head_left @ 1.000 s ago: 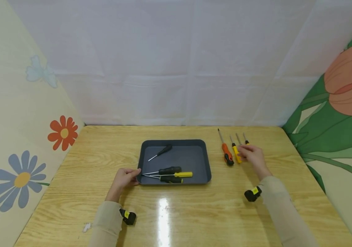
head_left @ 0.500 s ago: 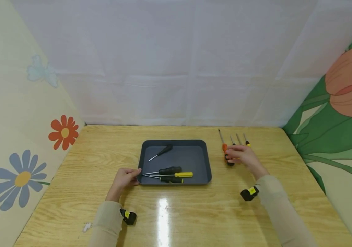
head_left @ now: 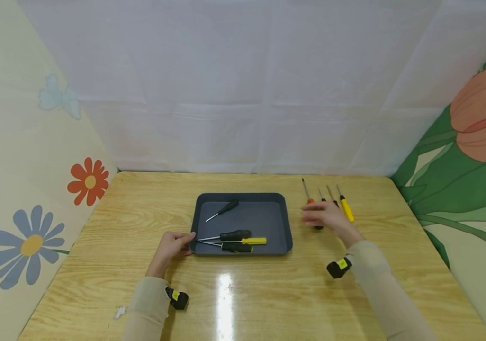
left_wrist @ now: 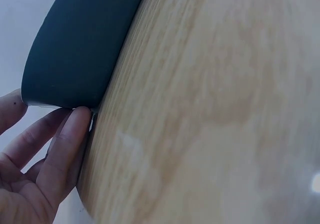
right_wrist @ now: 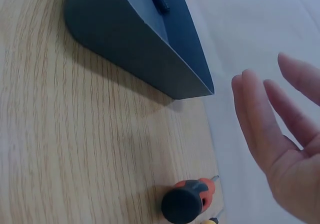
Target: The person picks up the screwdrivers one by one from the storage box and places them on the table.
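Observation:
A dark grey rectangular tray [head_left: 268,218] lies on the table, its left front corner held by my left hand [head_left: 172,248]. The left thumb is at the rim, and fingers [left_wrist: 65,141] touch the outer wall. Inside are a small black screwdriver [head_left: 228,206] at the back and, at the front, a black-handled screwdriver [head_left: 235,235], a yellow one [head_left: 255,241] and a black-and-green one [head_left: 236,247]. My right hand [head_left: 326,215], fingers extended and holding nothing, hovers over an orange-and-black screwdriver [right_wrist: 195,196], partly covering it in the head view.
Right of the orange screwdriver lie two partly hidden screwdrivers, their shafts [head_left: 330,192] pointing away, then a yellow-and-black screwdriver [head_left: 346,208]. A white cloth [head_left: 264,94] hangs behind the wooden table [head_left: 277,293]. A small white scrap [head_left: 120,312] is near the left front.
My right hand has moved left, from above the yellow screwdrivers to above the orange one, uncovering the rightmost yellow handle. The left hand and the tray have stayed in place.

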Demonstrator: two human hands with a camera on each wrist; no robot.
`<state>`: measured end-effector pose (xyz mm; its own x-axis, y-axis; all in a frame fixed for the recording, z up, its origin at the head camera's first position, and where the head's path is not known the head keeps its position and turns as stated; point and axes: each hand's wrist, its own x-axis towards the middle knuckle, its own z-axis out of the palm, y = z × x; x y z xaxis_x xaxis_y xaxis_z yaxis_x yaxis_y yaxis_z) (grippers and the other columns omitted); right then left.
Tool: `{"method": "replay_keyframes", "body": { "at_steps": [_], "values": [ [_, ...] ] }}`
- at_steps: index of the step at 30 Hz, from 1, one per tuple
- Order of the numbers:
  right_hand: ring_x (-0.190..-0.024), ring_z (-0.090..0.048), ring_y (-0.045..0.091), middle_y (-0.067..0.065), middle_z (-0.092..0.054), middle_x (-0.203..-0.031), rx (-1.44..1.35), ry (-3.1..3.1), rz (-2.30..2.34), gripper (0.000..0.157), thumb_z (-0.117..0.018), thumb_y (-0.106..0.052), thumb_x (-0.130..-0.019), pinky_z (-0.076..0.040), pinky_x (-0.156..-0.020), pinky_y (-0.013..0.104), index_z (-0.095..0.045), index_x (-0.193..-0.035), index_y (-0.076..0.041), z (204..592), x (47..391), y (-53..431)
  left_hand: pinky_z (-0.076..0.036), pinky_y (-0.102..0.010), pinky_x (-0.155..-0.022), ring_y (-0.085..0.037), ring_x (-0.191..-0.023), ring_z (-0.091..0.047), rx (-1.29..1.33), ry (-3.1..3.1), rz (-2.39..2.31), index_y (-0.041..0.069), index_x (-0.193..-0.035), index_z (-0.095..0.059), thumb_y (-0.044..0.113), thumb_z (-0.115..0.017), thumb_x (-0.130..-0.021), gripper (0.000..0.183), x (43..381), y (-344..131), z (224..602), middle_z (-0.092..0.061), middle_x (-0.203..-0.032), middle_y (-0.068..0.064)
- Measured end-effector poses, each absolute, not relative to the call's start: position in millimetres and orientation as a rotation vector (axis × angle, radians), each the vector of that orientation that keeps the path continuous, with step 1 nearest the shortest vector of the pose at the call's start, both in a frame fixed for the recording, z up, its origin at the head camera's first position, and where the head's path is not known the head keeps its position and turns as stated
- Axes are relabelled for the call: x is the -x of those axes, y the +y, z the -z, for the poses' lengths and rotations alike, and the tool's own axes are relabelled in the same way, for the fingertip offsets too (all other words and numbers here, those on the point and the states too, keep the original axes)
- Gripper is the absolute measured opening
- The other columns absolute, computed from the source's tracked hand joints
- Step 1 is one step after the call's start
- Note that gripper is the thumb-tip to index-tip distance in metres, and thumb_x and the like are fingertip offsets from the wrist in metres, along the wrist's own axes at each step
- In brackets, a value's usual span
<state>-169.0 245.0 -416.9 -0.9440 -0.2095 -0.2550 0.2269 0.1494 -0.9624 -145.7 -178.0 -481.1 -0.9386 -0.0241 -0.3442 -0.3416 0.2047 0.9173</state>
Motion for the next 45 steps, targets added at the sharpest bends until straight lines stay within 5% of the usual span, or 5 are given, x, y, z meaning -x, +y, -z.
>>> {"method": "replay_keyframes", "body": {
  "at_steps": [9, 17, 45],
  "values": [
    [-0.084, -0.065, 0.017, 0.028, -0.056, -0.112, -0.023, 2.077, 1.838, 0.048, -0.062, -0.003, -0.085, -0.048, -0.084, 0.043, -0.042, -0.124, 0.018, 417, 170, 233, -0.055, -0.026, -0.053, -0.011, -0.052, -0.057, 0.358, 2.220, -1.802, -0.017, -0.094, -0.063, 0.012, -0.062, -0.086, 0.030, 146, -178, 482, -0.062, -0.065, -0.006],
    [-0.089, -0.064, 0.020, 0.034, -0.047, -0.120, 0.036, 2.082, 1.784, 0.047, -0.059, -0.002, -0.087, -0.049, -0.084, 0.040, -0.040, -0.125, 0.018, 417, 175, 221, -0.055, -0.027, -0.054, -0.011, -0.053, -0.058, 0.378, 2.227, -1.785, -0.016, -0.095, -0.064, 0.011, -0.062, -0.086, 0.028, 147, -178, 483, -0.062, -0.066, -0.007],
    [-0.088, -0.063, 0.025, 0.031, -0.053, -0.113, 0.130, 2.054, 1.622, 0.042, -0.061, -0.004, -0.086, -0.049, -0.083, 0.046, -0.048, -0.121, 0.015, 422, 187, 176, -0.055, -0.027, -0.054, -0.012, -0.053, -0.058, 0.387, 2.224, -1.783, -0.016, -0.097, -0.063, 0.012, -0.062, -0.086, 0.030, 147, -178, 482, -0.062, -0.066, -0.007]
  ]
}}
